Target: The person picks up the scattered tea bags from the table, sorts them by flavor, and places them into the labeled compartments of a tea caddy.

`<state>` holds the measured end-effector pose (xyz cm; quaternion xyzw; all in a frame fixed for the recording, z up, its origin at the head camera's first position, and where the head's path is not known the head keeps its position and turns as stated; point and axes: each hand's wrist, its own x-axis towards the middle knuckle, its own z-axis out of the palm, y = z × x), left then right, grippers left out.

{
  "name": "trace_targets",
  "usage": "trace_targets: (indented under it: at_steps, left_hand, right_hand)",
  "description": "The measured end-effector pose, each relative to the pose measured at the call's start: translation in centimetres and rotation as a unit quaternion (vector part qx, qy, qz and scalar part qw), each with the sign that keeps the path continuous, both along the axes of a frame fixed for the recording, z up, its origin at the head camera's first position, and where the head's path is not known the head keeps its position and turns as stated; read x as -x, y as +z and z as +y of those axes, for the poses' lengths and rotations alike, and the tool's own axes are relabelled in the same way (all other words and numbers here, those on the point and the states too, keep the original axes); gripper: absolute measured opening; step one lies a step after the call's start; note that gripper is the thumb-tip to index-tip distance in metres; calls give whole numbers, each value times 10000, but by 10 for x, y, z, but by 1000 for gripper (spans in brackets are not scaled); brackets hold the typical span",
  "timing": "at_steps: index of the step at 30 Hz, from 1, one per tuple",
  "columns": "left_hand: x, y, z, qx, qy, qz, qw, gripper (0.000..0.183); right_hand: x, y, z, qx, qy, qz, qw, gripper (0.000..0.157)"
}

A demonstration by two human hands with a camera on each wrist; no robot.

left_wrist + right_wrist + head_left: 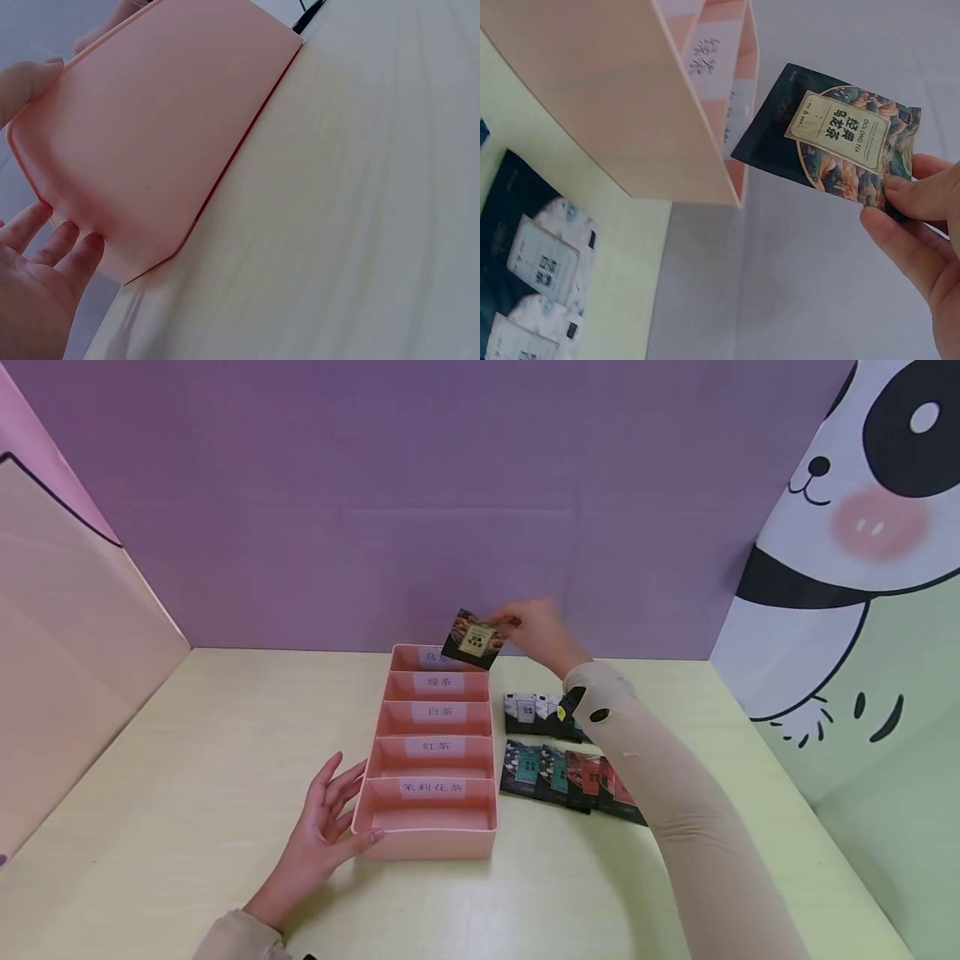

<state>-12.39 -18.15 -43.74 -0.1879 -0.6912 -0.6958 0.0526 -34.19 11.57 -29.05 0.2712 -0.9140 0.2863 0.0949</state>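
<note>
Packets point(556, 774) lie beside the box point(431, 846), which the spread left hand point(326, 822) touches; the right hand point(542, 631) pinches a sachet point(474, 640).

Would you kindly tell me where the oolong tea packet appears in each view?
Head: the oolong tea packet is near the centre, over the far end of the pink box.
Left wrist: I cannot make it out.
Right wrist: upper right, in the right hand.
Shared landmark: the pink box.
</note>
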Motion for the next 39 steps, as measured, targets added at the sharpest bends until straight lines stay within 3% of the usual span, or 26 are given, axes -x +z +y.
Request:
trace_targets:
  at_steps: [10, 15, 25, 35, 39]
  left_hand:
    - [-2, 0, 0, -99, -61, 122, 9999, 103]
    - [-3, 0, 0, -48, -43, 69, 10000, 103]
    - [-4, 2, 1, -57, -41, 59, 10000, 103]
    - [-2, 0, 2, -182, -126, 297, 9993, 103]
    - [-3, 0, 1, -105, -110, 217, 9996, 103]
  right_hand:
    - [-3, -16, -11, -38, 377, 685, 9969, 19]
    - [-4, -25, -13, -306, 636, 1007, 9924, 19]
    - [-2, -40, -16, -787, 891, 727, 9902, 21]
    - [-4, -55, -17, -1079, 1252, 781, 9831, 27]
    - [-2, -61, -19, -1158, 1321, 823, 9810, 23]
